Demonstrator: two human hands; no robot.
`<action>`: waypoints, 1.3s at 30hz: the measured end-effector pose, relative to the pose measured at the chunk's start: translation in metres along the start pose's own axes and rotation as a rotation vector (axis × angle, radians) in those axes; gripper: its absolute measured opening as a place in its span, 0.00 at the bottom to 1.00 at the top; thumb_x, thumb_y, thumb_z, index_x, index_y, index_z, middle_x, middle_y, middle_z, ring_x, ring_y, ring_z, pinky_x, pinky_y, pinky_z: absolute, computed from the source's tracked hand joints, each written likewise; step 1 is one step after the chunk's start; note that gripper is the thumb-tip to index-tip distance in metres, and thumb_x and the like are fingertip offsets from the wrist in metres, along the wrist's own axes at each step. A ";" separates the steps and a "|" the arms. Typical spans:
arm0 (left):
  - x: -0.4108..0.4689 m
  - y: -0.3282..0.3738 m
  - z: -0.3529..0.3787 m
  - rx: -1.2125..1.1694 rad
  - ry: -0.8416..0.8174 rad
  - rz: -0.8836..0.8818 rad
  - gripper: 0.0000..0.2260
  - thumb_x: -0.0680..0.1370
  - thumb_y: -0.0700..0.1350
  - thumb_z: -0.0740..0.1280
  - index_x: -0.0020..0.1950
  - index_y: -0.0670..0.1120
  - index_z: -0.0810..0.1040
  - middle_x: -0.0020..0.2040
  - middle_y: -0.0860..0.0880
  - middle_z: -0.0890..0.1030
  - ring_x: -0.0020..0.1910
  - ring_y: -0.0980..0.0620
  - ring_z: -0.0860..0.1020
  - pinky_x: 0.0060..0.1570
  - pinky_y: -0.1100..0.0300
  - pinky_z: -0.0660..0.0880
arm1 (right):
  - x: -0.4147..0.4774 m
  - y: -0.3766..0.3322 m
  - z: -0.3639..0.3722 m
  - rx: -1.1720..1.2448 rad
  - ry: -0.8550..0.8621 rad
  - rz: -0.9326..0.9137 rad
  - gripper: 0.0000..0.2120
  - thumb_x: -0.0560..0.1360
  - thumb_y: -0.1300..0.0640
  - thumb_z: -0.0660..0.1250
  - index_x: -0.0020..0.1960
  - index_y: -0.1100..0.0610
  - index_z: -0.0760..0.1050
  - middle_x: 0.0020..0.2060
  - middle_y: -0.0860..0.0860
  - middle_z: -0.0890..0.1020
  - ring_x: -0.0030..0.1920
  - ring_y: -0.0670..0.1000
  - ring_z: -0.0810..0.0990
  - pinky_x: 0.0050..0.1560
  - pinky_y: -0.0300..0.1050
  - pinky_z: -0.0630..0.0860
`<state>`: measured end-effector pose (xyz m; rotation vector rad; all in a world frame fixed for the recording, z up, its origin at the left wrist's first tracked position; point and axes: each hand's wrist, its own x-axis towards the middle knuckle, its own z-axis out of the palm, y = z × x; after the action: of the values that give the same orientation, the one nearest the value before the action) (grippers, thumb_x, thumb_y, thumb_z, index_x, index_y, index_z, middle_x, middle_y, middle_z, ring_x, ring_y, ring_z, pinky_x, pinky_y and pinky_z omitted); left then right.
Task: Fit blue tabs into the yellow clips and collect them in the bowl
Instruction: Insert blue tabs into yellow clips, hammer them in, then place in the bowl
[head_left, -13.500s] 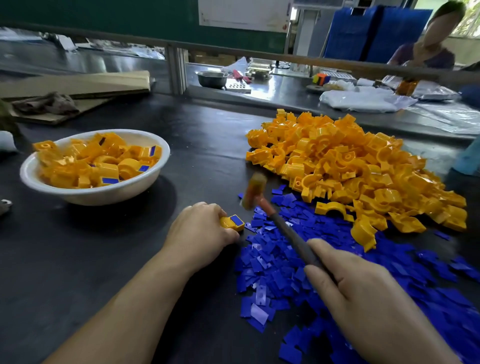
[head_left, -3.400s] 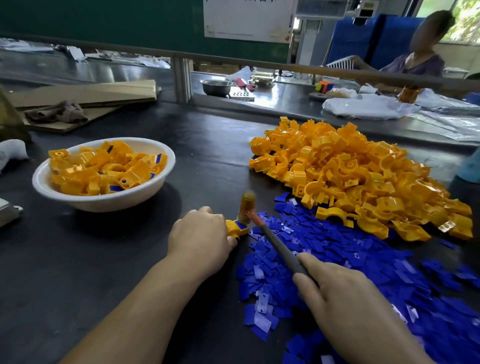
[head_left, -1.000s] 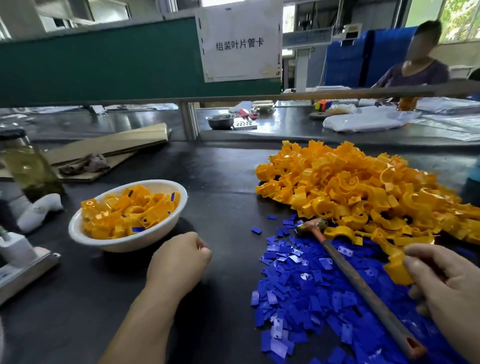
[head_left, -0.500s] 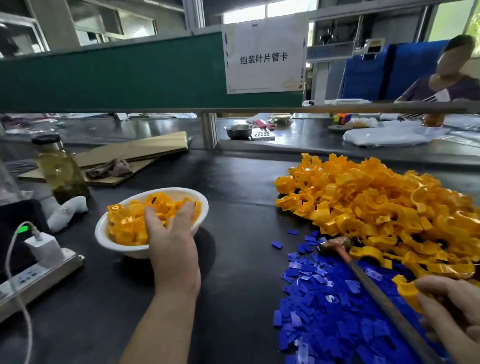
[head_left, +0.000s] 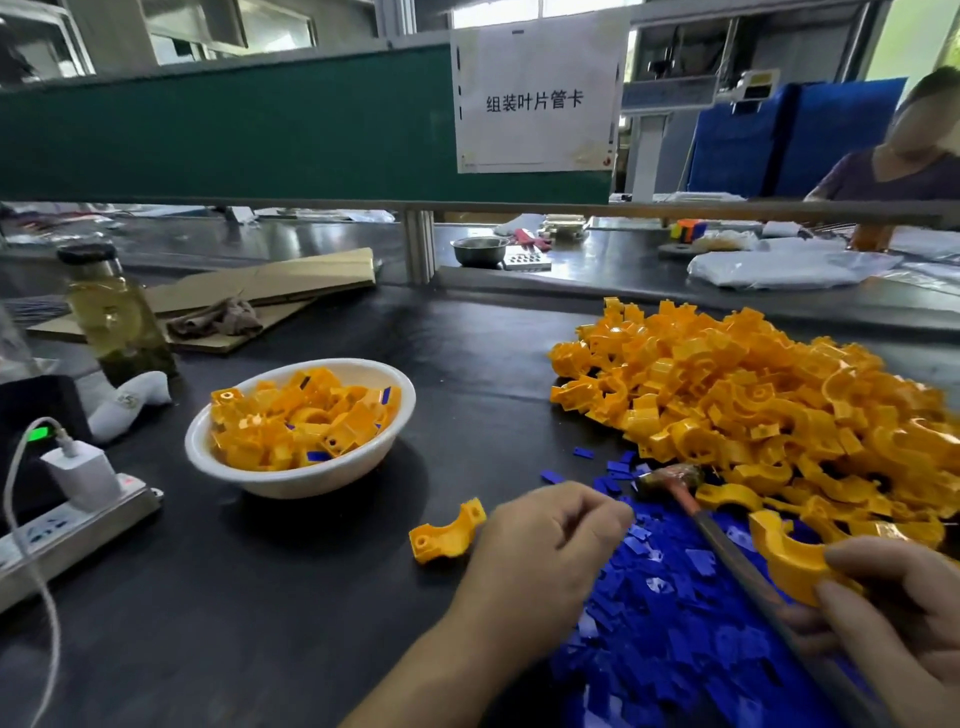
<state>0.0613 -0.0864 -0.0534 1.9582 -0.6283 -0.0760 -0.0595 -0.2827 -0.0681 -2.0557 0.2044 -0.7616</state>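
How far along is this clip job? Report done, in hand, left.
Done: the bowl holds a heap of clips, some showing blue. In hand: the right hand grips a clip, the hammer handle passing under it; the left hand is over the blue tabs, a loose clip beside it. Left: a large pile of clips, probably most of the job.

Factory assembly bench (head_left: 311, 613) — heaped clips (head_left: 753, 405)

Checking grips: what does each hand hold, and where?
Right hand pinches a yellow clip by its near end, hammer handle beneath. Left hand curls over blue tabs; hold unclear.
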 end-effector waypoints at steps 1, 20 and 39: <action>0.000 0.000 0.003 0.041 -0.042 -0.025 0.15 0.73 0.67 0.59 0.47 0.60 0.79 0.40 0.58 0.82 0.39 0.59 0.80 0.38 0.55 0.80 | 0.000 -0.004 0.002 -0.015 -0.008 -0.020 0.23 0.69 0.67 0.67 0.48 0.36 0.75 0.43 0.44 0.83 0.31 0.47 0.84 0.26 0.50 0.80; 0.030 -0.032 -0.078 0.646 0.669 -0.099 0.15 0.76 0.43 0.70 0.60 0.40 0.77 0.58 0.38 0.78 0.58 0.38 0.74 0.59 0.45 0.69 | 0.007 -0.024 0.000 -0.272 -0.128 -0.029 0.21 0.67 0.68 0.72 0.43 0.42 0.73 0.39 0.45 0.80 0.37 0.38 0.81 0.36 0.40 0.79; 0.005 0.020 0.048 -0.942 -0.304 -0.419 0.15 0.71 0.50 0.69 0.52 0.42 0.83 0.50 0.39 0.84 0.41 0.45 0.82 0.39 0.54 0.80 | -0.011 -0.036 0.014 0.130 -0.191 0.182 0.13 0.74 0.60 0.66 0.42 0.41 0.71 0.38 0.44 0.83 0.32 0.47 0.83 0.33 0.41 0.80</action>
<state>0.0420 -0.1346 -0.0574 1.1230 -0.2665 -0.7937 -0.0645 -0.2476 -0.0497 -1.9421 0.2241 -0.4526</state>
